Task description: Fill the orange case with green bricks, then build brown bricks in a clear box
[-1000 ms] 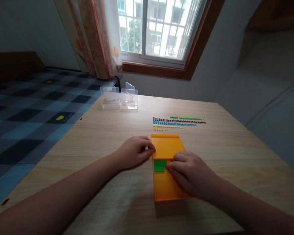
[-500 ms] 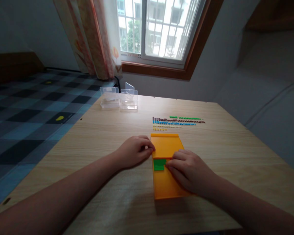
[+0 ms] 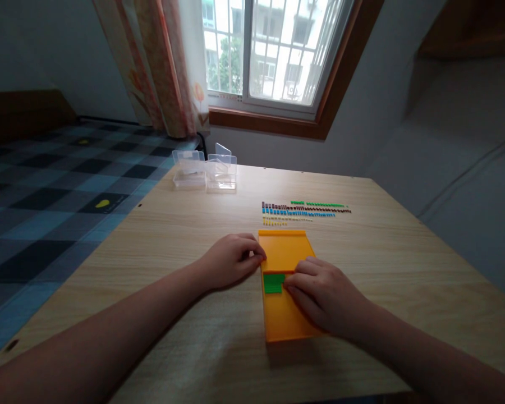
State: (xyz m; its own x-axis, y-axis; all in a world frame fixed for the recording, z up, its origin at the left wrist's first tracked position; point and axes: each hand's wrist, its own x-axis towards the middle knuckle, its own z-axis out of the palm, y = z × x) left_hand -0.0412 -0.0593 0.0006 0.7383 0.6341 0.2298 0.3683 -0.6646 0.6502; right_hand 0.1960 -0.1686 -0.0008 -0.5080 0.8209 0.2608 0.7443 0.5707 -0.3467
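Note:
An orange two-part tray (image 3: 292,320) lies on the table in front of me, with a raised bar across its middle. Small green pieces (image 3: 273,284) sit packed together against that bar, at the left side of the lower part. My left hand (image 3: 240,258) is closed at the tray's upper left edge, its thumb and fingertips gripping there. Over the tray's right side, my right hand (image 3: 322,292) is closed, its fingertips pinched at the right end of the green pieces. Whatever is between those fingertips is too small and covered to make out.
Beyond the tray lie rows of small green pieces (image 3: 324,204), brown pieces (image 3: 297,208), blue pieces (image 3: 297,212) and yellow pieces (image 3: 273,222). Clear plastic boxes (image 3: 221,178) with raised lids stand at the table's back left. A bed (image 3: 67,202) adjoins the left side.
The view shifts very slightly. Both hands keep their places at the tray, and the green pieces in it look the same.

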